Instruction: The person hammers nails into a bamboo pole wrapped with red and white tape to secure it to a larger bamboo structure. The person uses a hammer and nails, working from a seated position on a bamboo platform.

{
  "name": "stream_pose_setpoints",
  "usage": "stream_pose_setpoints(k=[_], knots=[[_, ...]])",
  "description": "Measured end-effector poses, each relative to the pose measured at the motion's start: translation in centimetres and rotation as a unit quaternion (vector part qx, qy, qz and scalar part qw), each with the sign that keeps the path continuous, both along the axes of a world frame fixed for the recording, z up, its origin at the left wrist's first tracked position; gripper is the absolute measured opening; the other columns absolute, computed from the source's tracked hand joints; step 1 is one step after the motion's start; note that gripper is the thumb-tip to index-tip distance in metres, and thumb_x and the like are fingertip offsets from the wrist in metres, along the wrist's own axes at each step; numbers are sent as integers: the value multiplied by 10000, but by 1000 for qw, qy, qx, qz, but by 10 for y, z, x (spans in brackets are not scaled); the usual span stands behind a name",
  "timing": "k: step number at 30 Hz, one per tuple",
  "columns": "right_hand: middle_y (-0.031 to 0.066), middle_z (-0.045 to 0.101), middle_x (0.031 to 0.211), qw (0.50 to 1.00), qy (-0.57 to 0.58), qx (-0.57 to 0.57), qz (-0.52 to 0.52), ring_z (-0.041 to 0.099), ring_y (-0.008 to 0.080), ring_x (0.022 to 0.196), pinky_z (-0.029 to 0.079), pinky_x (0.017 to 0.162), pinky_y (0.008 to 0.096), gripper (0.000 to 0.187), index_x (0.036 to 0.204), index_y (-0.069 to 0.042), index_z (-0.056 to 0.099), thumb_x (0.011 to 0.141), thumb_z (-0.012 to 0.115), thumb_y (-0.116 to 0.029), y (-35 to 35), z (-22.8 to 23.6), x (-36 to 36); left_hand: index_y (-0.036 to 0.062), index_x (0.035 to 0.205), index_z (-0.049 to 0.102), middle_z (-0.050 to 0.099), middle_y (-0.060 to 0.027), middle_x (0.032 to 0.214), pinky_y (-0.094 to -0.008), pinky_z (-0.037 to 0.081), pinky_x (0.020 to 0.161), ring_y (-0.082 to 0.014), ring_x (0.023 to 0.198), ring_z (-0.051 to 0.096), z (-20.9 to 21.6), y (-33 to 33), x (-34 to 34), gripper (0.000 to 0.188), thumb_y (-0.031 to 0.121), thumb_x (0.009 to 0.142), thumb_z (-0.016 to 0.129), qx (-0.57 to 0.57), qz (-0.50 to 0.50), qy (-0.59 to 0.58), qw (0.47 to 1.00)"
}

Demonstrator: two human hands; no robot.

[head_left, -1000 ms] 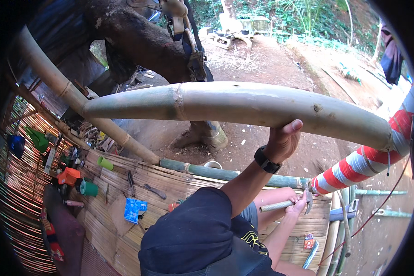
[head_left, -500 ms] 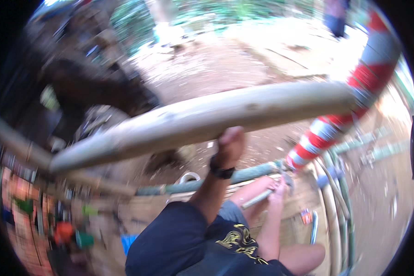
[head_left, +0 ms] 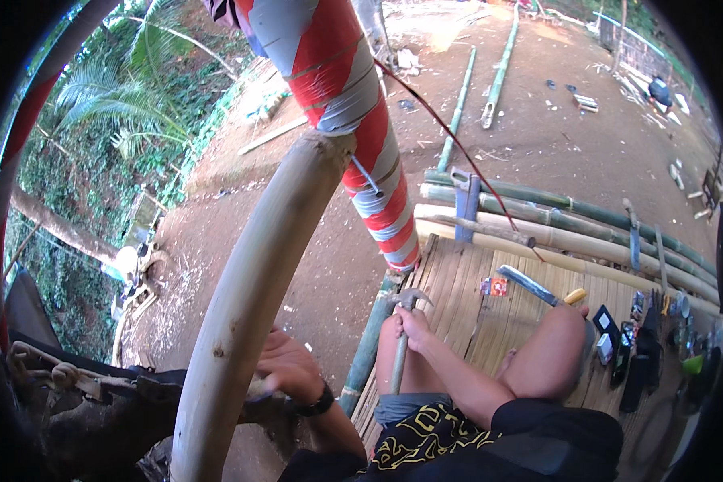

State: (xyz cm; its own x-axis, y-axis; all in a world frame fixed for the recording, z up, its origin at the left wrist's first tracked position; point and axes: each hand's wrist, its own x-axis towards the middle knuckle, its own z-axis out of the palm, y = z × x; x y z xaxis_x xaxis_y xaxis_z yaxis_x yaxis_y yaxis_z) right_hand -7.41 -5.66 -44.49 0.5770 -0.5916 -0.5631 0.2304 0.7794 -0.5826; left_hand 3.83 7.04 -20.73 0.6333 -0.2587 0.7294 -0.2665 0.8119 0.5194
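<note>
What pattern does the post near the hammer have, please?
The post has red-grey stripes: head view.

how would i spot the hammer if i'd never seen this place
Find the big red-and-grey striped post and follow it down to its foot. Just below in the picture, the right hand grips the hammer. Its curved metal claw sets it apart from the small reddish packet lying on the bamboo slats.

Soft daylight across the dirt ground, pale glare at top, bamboo beam bowed by fisheye, blackened corners
</note>
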Motion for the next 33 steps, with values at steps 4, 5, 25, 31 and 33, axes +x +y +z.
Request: stream_pose_setpoints(k=[4,5,25,31,33], knots=[[2,458,575,993,-9,-111,-44,454,107,431,414,388,286,257,762,-77,475,967,532,-221,3,56,-12,-4,1247,490,572,-161,1229,-418,460,949,-304,1143,558,-3,-41,-33,437,325,961,525,215,-262,141,930],[2,458,575,988,-30,-135,-65,456,106,432,415,386,283,263,766,-76,473,971,527,-231,-2,74,-15,-3,1203,536,613,-145,1166,-395,471,923,-279,1061,600,-4,-55,-31,356,275,989,473,212,-360,190,888],[154,588,765,510,138,-805,-269,612,284,596,460,494,351,199,948,11,610,902,624,-183,-33,292,-61,54,976,606,641,-51,894,-316,460,844,-167,869,593,77,-174,-27,200,233,983,516,122,-582,290,750],[104,588,743,532,181,-782,-268,576,245,641,459,598,351,208,930,-2,600,921,587,-210,-23,270,-58,51,968,612,649,-51,884,-299,446,841,-161,850,587,85,-172,-24,193,228,972,534,133,-595,301,733],[96,579,723,525,169,-787,-277,563,229,617,451,584,345,203,913,-4,591,930,561,-204,-29,281,-52,58,971,611,652,-49,896,-298,449,833,-160,862,592,85,-174,-26,178,221,969,538,130,-585,300,742]])
